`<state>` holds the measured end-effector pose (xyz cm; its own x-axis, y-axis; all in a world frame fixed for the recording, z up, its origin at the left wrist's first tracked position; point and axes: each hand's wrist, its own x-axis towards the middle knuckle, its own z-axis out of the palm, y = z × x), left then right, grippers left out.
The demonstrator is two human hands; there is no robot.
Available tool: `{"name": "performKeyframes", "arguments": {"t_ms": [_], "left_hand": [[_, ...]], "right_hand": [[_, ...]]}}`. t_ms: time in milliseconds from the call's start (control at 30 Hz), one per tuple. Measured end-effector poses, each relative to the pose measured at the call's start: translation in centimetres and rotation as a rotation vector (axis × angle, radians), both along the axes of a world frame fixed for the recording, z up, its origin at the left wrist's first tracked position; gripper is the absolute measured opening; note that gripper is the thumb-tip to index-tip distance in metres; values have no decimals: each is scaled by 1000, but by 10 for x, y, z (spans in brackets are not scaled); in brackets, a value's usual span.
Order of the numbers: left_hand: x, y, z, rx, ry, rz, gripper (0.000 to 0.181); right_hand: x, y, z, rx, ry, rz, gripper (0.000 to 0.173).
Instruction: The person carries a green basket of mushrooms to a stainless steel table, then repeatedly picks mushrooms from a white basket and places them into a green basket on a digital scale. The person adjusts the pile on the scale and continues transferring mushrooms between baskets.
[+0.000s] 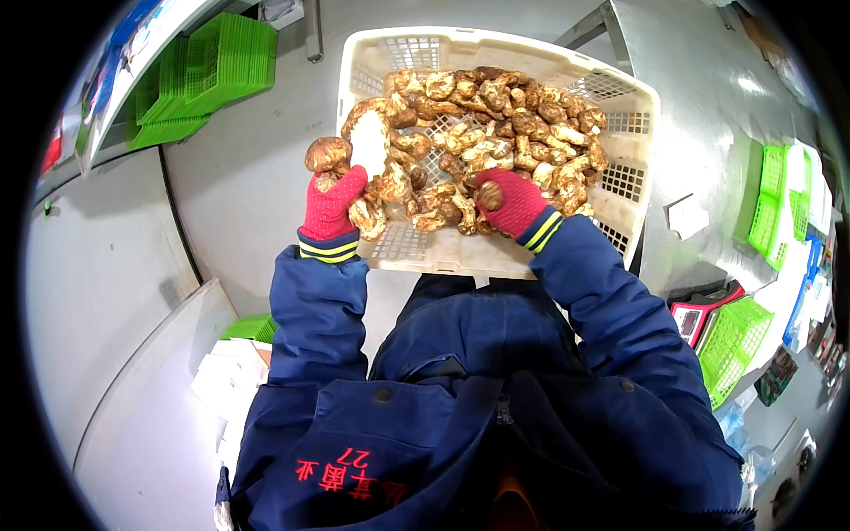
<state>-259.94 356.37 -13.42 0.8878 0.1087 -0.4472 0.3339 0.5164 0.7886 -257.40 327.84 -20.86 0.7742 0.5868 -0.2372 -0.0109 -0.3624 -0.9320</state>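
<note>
A cream plastic crate (458, 255) in front of me holds a heap of brown-and-pale matsutake mushrooms (491, 149). Both my hands wear red knit gloves with dotted surfaces. At the crate's left side, my left hand (332, 207) grips a mushroom with a rounded brown cap (329, 154), which sticks up above the fist. Beside its thumb lies a larger mushroom (369, 143) with its white underside up; I cannot tell whether the thumb holds it. Over the near part of the heap, my right hand (514, 200) closes around a small mushroom (490, 196), whose brown end shows.
Stacked green plastic baskets (229, 60) stand at the upper left. To the right, a metal table (704, 119) carries a white paper piece (688, 218), a green basket (770, 199) and a red-edged device (690, 318). Another green basket (734, 345) is beside my right arm.
</note>
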Motion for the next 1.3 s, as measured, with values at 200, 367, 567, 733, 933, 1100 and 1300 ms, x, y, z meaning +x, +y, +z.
{"name": "performKeyframes", "arguments": {"t_ms": [200,367,567,733,933,1100,1300], "left_hand": [[-26,23,11,303,-13,47,37],[-33,16,21,320,32,61,36],[-44,13,9,291,52,52,37],[-39,8,2,281,113,-5,39],[-11,-29,-10,129,8,-109,40],[15,-67,6,-6,-36,-297,41],[62,-119,29,79,-173,-535,40]], "right_hand": [[-17,72,-3,-156,-577,449,13],[-16,87,-22,-410,-595,568,17],[6,83,-3,-517,-442,810,24],[13,47,4,-186,171,179,26],[24,3,47,363,703,-447,38],[12,-13,72,331,230,-497,41],[-2,-79,101,319,-90,-785,40]]}}
